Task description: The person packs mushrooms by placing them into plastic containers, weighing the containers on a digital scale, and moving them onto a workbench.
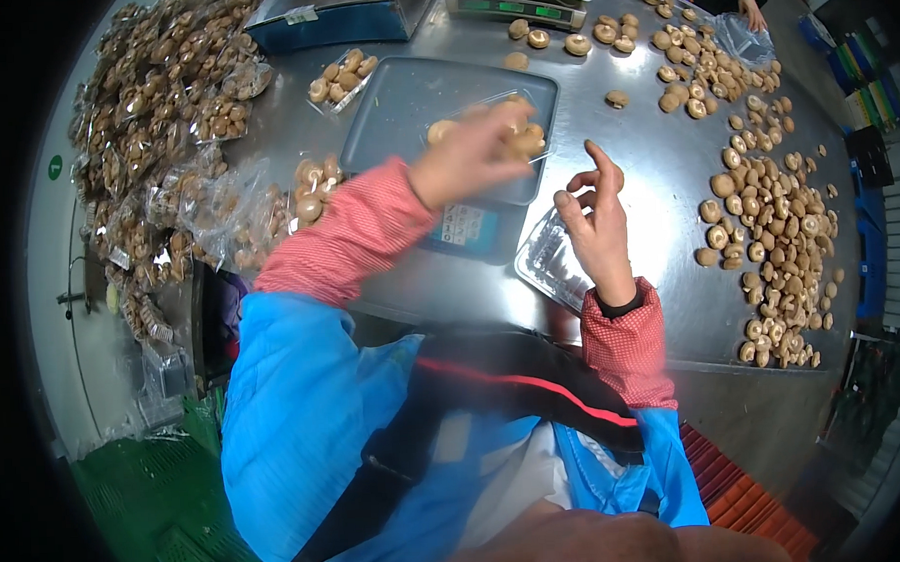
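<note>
My left hand (475, 150), blurred, is over the right side of a grey weighing scale's platform (392, 105). Beneath its fingers lies a clear plastic tray holding several mushrooms (527, 138); whether the fingers grip one cannot be told. My right hand (598, 216) is raised just right of the scale, fingers bent and apart, with nothing seen in it. Below it, partly covered by the hand, an empty clear plastic tray (549, 259) rests near the front edge of the metal table. The scale's keypad (459, 227) shows below the platform.
Loose mushrooms (779, 225) spread over the table's right side. Packed mushrooms (168, 90) are heaped at the left, and another filled tray (343, 80) sits beside the scale. A second scale (519, 11) stands at the back. Another person's hand (751, 12) touches a plastic bag (743, 39) at far right.
</note>
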Available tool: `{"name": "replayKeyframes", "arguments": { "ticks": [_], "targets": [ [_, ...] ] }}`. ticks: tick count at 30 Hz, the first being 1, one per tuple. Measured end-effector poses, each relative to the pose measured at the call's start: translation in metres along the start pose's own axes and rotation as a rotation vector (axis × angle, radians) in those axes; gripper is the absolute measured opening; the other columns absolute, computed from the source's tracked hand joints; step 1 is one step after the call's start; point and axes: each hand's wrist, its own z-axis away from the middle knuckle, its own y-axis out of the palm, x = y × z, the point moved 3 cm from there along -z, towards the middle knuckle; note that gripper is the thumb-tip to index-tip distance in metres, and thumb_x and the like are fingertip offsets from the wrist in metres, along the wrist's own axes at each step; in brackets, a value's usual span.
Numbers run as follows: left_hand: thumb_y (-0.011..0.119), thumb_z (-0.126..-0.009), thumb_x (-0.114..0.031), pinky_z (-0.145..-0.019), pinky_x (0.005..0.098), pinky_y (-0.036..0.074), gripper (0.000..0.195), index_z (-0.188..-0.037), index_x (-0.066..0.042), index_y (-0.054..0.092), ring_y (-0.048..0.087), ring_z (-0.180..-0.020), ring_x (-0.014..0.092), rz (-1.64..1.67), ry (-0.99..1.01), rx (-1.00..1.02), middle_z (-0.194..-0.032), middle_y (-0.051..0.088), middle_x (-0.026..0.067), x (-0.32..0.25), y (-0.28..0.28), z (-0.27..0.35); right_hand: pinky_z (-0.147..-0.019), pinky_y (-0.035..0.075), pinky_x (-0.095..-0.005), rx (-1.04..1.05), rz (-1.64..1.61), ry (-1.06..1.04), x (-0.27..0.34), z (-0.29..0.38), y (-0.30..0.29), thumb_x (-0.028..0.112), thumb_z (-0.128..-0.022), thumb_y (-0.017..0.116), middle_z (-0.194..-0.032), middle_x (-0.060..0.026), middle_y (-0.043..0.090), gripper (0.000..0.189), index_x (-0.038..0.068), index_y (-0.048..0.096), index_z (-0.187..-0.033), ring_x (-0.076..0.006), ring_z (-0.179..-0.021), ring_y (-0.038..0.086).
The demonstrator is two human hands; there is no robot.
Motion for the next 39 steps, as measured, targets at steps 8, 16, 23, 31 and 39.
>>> {"name": "replayKeyframes", "arguments": {
  "ticks": [8, 16, 23, 31, 39],
  "targets": [
    [0.071, -0.078, -0.016, -0.069, 0.0287, 0.049, 0.04, -0.113, -0.004, 0.058, 0.059, -0.08, 0.018, 0.03, -0.015, -0.095, -0.097, 0.058, 0.0085, -0.017, 0.045, 0.069, -0.067, 0.049, -0.0274, -0.123, 0.129, 0.124, -0.067, 0.016, -0.05, 0.013, -0.081, 0.067, -0.105, -0.0094, 0.058, 0.039, 0.003, 0.056, -0.117, -0.0166, -0.081, 0.058],
    [0.07, -0.08, -0.021, -0.065, 0.0285, 0.048, 0.02, -0.084, -0.001, 0.065, 0.058, -0.069, 0.017, -0.304, -0.406, -0.332, -0.078, 0.059, 0.0068, 0.055, -0.02, 0.087, -0.069, 0.047, -0.0392, 0.179, 0.676, 0.062, -0.065, 0.089, -0.058, 0.018, -0.077, 0.07, -0.081, -0.0121, 0.062, 0.016, 0.007, 0.064, -0.086, -0.0312, -0.079, 0.06],
    [0.066, -0.083, -0.021, -0.062, 0.0291, 0.05, 0.02, -0.089, -0.004, 0.058, 0.064, -0.074, 0.017, 0.019, -0.76, -0.178, -0.08, 0.06, 0.0057, 0.076, -0.004, 0.065, -0.063, 0.049, -0.0362, 0.341, 0.663, -0.28, -0.052, 0.11, -0.025, 0.012, -0.077, 0.069, -0.074, -0.0119, 0.06, 0.011, 0.003, 0.067, -0.084, -0.0281, -0.071, 0.059],
    [0.051, -0.091, -0.001, -0.071, 0.0316, 0.061, 0.017, -0.104, 0.002, 0.041, 0.068, -0.079, 0.027, 0.875, -0.863, -0.364, -0.097, 0.058, 0.0155, 0.117, -0.019, 0.038, -0.062, 0.05, -0.0368, 0.424, 0.658, -0.317, -0.053, 0.106, -0.028, 0.009, -0.078, 0.065, -0.074, -0.0112, 0.06, 0.009, 0.003, 0.067, -0.084, -0.0286, -0.071, 0.06],
    [0.043, -0.088, 0.007, -0.083, 0.0388, 0.058, 0.022, -0.11, 0.01, 0.041, 0.062, -0.092, 0.032, 1.185, -0.665, -0.636, -0.105, 0.051, 0.0193, 0.187, -0.093, -0.031, -0.057, 0.046, -0.0402, 0.449, 0.736, -0.328, -0.042, 0.109, -0.023, 0.01, -0.075, 0.064, -0.071, -0.0115, 0.052, 0.011, 0.006, 0.053, -0.075, -0.0297, -0.067, 0.056]
  ]
}}
